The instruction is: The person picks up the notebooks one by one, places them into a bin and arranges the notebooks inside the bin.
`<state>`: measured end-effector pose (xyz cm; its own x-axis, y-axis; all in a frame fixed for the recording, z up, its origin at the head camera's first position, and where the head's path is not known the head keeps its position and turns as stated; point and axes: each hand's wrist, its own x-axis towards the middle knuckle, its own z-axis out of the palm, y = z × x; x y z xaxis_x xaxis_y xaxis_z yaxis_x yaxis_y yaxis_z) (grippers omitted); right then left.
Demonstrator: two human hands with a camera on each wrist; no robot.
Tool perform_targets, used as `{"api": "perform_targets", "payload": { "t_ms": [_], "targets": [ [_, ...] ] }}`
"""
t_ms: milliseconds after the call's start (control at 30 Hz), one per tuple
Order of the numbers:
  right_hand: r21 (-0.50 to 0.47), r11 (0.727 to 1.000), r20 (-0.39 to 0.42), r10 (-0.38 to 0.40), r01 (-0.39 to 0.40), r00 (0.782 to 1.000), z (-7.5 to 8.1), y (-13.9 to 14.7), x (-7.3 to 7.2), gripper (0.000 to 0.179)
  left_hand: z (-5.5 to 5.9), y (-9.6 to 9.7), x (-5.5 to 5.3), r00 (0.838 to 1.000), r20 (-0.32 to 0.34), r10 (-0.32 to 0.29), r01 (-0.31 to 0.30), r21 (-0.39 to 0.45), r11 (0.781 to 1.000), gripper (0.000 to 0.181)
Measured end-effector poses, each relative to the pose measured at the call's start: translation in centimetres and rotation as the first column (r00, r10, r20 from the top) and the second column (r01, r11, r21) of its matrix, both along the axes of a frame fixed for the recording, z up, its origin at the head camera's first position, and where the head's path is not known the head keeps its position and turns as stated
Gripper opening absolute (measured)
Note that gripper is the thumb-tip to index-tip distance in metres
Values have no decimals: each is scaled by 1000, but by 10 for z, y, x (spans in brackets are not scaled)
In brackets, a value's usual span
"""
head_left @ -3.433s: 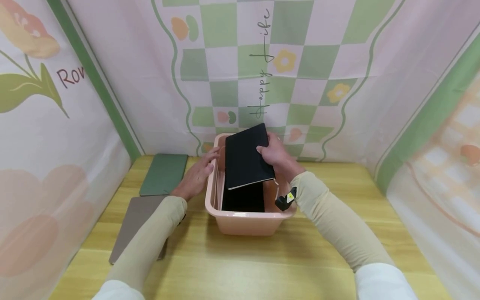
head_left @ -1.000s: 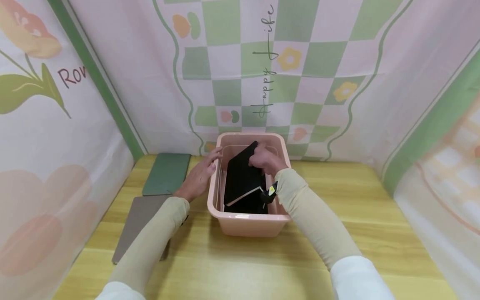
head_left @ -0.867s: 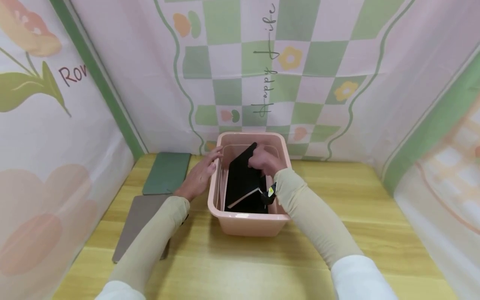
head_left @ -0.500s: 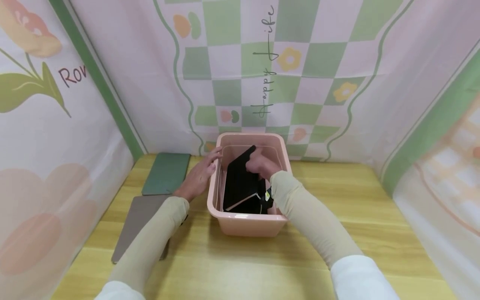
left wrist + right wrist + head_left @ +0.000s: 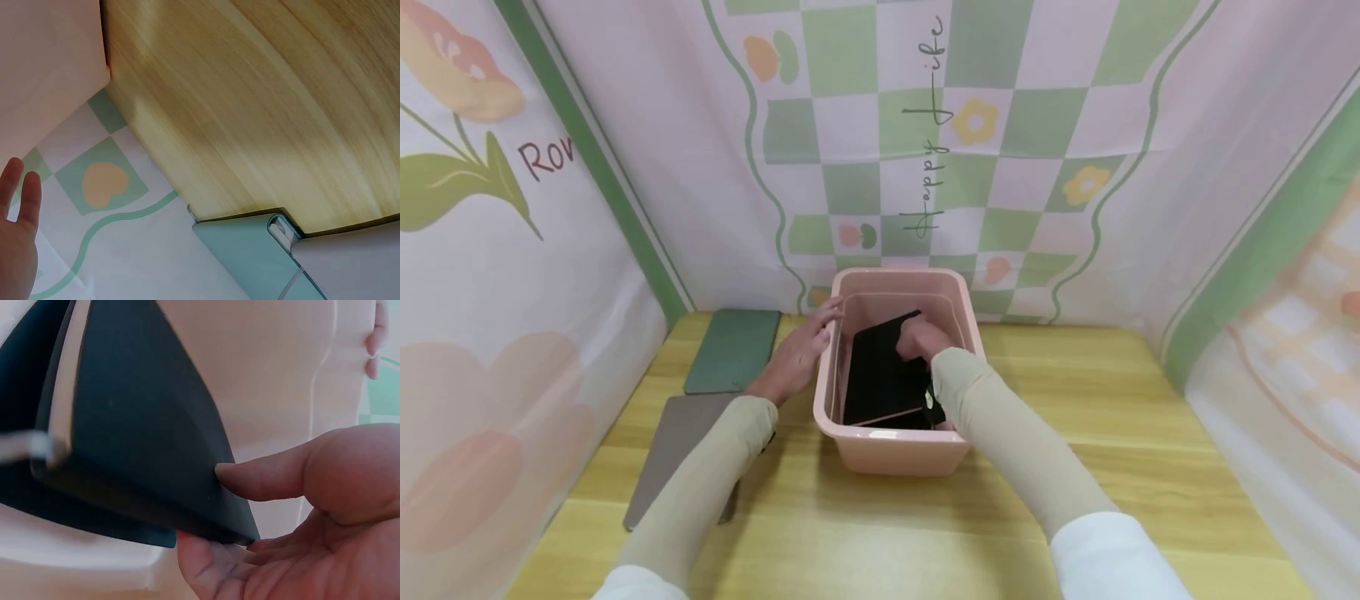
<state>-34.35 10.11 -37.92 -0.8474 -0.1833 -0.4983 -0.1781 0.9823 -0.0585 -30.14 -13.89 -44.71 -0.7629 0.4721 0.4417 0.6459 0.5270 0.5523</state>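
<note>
Inside the pink plastic bin, my right hand pinches a black notebook by its right edge. In the right wrist view the thumb presses on the cover of the notebook and the fingers go beneath it. Another black notebook lies under the held one, mostly hidden by it. My left hand rests against the bin's left rim with its fingers extended. Two of its fingers show at the edge of the left wrist view, close to the bin wall.
Left of the bin lie a green notebook and a grey-brown notebook on the wooden table. My left forearm crosses over the brown one. A patterned cloth hangs right behind the bin.
The black notebook has come down from above the rim into the bin, carried by my right hand. Over the last second it has tilted flatter onto the notebook below. The left hand stays put.
</note>
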Motion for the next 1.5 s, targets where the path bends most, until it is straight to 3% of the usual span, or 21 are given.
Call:
{"api": "perform_targets", "payload": {
  "t_ms": [133, 300, 400, 433, 567, 700, 833, 967, 1033, 1233, 1333, 1500],
  "targets": [
    [-94, 992, 7, -87, 87, 996, 7, -1, 9, 48, 1, 0, 1, 1000, -12, 1, -1, 6, 1000, 47],
    [-148, 985, 2, -84, 84, 996, 8, 0, 15, 23, 1, -2, 1, 1000, -10, 3, -2, 7, 1000, 49],
    [-159, 985, 25, -62, 65, 998, -2, 3, 4, 10, 1, -2, 1, 1000, -7, 1, 0, 16, 1000, 51],
    [-165, 986, 34, -23, 28, 999, -10, 6, -5, 7, 1, -2, 1, 1000, -7, -1, 1, 18, 1000, 51],
    [-146, 989, 85, 17, -4, 996, -18, 5, -15, 14, 1, -3, 1, 1000, -11, 0, 0, 17, 1000, 50],
    [-205, 977, 95, -49, 67, 994, -4, 2, 7, 41, -1, -4, 1, 1000, -10, 4, -4, 6, 1000, 48],
    [-412, 905, 65, -83, 102, 994, 0, 1, 23, 68, -3, -2, 1, 1000, 5, 13, -13, 10, 1000, 50],
    [-550, 835, 11, -36, 36, 999, -3, 3, 24, 77, -5, 0, 2, 999, 34, 15, -15, -3, 1000, 52],
    [-562, 827, -48, -9, -19, 999, -5, 5, 19, 75, -4, 1, 3, 999, 50, 18, -18, -13, 1000, 53],
    [-610, 790, -100, 6, -66, 995, 6, 7, 15, 72, 9, 0, 2, 998, 49, 32, -30, -47, 998, 50],
    [-572, 808, -164, 52, -138, 985, 14, 7, 16, 76, 18, -1, 1, 997, 45, 59, -55, -90, 994, 48],
    [-497, 816, -291, 164, -295, 943, 26, 8, 18, 92, 28, -1, 4, 990, 31, 137, -130, -175, 976, 44]
  ]
}}
